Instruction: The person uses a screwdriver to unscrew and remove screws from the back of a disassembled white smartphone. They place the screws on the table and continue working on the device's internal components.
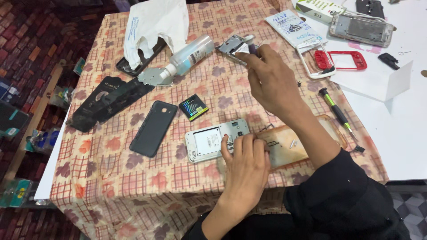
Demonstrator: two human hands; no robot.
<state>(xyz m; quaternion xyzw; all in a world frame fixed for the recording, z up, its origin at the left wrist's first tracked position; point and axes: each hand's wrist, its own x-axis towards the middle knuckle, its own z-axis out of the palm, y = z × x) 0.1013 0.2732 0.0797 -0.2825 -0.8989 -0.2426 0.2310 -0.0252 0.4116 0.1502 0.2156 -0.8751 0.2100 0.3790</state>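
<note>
Phone [216, 140] under left hand [246, 165], fingers curled

We note a table under a checked floral cloth [133, 178]. On it lie an opened phone [209, 141], dark back cover [153, 128], battery [193, 107], clear bottle [189, 56], screwdriver [336, 111], white bag [153, 22].
</note>
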